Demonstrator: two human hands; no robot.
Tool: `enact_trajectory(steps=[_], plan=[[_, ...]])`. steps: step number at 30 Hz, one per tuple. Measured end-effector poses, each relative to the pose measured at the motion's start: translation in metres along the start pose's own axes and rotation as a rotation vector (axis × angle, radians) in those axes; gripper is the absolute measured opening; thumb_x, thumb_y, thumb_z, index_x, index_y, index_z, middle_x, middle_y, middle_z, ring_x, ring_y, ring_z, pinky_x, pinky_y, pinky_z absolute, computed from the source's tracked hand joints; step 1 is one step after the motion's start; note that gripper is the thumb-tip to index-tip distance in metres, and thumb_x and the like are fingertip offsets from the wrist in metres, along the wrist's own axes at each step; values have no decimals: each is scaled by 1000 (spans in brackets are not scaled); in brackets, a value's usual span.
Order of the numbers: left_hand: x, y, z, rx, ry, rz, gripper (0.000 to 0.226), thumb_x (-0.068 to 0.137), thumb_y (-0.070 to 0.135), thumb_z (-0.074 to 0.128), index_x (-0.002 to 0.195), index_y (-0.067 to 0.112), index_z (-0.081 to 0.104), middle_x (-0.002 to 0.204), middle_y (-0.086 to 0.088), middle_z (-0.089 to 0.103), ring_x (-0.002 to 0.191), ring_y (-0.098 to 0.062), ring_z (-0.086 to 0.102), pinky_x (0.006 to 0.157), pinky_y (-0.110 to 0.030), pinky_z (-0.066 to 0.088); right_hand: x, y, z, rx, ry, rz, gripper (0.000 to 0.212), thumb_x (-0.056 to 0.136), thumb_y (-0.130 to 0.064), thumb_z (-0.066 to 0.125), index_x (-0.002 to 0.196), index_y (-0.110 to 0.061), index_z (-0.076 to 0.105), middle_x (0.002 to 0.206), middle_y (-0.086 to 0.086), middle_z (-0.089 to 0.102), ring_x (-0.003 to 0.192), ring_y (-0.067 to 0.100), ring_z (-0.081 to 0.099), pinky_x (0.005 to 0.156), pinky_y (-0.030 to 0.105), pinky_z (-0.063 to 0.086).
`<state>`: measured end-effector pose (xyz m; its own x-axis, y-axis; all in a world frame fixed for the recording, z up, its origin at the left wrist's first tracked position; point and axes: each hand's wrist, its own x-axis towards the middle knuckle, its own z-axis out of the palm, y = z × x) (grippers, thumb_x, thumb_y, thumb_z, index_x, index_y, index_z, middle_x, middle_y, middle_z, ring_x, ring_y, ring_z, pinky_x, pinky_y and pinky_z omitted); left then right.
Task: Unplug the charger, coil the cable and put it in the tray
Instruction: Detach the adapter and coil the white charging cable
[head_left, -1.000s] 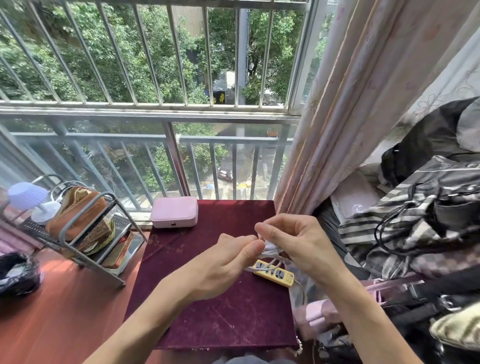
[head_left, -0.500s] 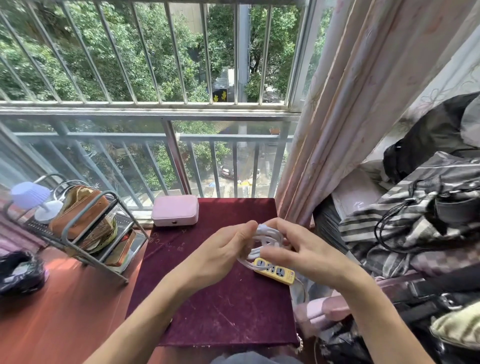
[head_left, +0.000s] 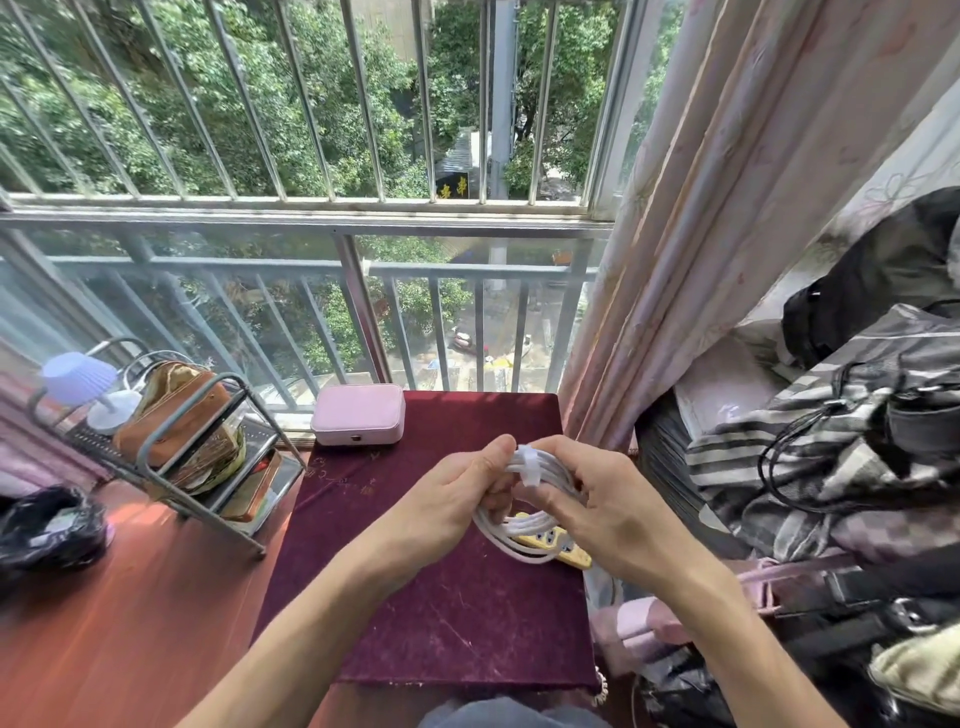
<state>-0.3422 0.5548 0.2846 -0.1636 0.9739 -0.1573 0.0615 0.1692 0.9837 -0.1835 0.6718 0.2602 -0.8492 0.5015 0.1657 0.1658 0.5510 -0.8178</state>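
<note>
Cable (head_left: 548, 462) looks light and springy; I judge loose loops would slip apart. My left hand (head_left: 447, 501) and right hand (head_left: 610, 512) pinch the bundle's top, fingers curled round it.

We see daylight through barred window (head_left: 311, 104), pink curtain (head_left: 701, 208) right, maroon table (head_left: 441, 623) centre, wire rack (head_left: 258, 451) left.

Cable (head_left: 522, 525) partly behind hands (head_left: 608, 512)

A lived-in home by a barred window (head_left: 363, 130): pink curtain (head_left: 727, 208), piled clothes (head_left: 831, 441), cluttered wire rack (head_left: 171, 457)
</note>
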Motion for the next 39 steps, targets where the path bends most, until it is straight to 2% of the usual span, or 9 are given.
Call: enact_trajectory(steps=[3,9,14,17,21,24,29,35,39], plan=[[-1,-2,1,20,2,-9,48,107,41,34,72,12,50,70,-5,41,64,-10,43,64,-14,41,0,-1,1,-44,75,-61,12,98,-40,71,109,-42,70,98,-24,74,87,1,73,73,11,51],[0,-7,3,-29,-10,24,46,105,46,36,65,27,49,69,-1,37,67,-12,39,64,-17,43,-6,3,4,-3,188,-152,30,95,-29,78,124,-32,72,107,-18,76,100,11,74,85,40,58],[-1,-9,3,28,-37,47,46,105,50,34,65,32,48,69,5,36,67,-12,36,65,-19,39,-9,-2,4,192,262,-140,23,90,-25,83,112,-25,80,108,-10,75,98,15,73,80,15,50],[-4,-6,4,35,-68,71,44,106,47,32,67,31,43,72,0,33,69,-13,34,66,-19,39,-12,-7,4,274,323,-120,13,88,-30,83,101,-27,83,104,-6,76,88,17,71,71,18,47],[-8,-1,4,123,-90,113,45,108,39,30,72,20,46,72,0,39,68,-12,38,66,-21,39,-19,-13,1,402,299,-148,12,83,-7,83,95,-10,83,102,4,75,93,15,74,78,20,57],[-13,6,4,183,-95,159,40,107,38,31,74,25,49,72,6,43,67,-9,39,65,-22,37,-26,-23,-4,408,259,-177,14,80,0,83,92,-6,83,102,9,73,91,15,75,77,22,60],[-18,8,0,378,-123,198,35,106,45,37,84,28,57,76,-11,52,70,-20,47,67,-35,39,-30,-32,-16,336,272,-178,12,84,-9,84,95,-9,84,101,5,77,93,23,77,76,36,62],[-24,10,1,602,-158,232,32,106,46,38,96,24,59,86,0,53,90,-15,47,92,-21,28,-28,-34,-17,312,246,-70,8,90,-25,78,97,-28,82,100,-9,79,96,15,75,77,25,57],[-24,12,-1,754,-186,290,35,106,48,37,108,24,62,103,9,59,100,-16,48,100,-28,25,-28,-31,-16,338,171,44,16,91,-47,75,94,-33,82,106,-8,79,104,16,74,86,28,57]])
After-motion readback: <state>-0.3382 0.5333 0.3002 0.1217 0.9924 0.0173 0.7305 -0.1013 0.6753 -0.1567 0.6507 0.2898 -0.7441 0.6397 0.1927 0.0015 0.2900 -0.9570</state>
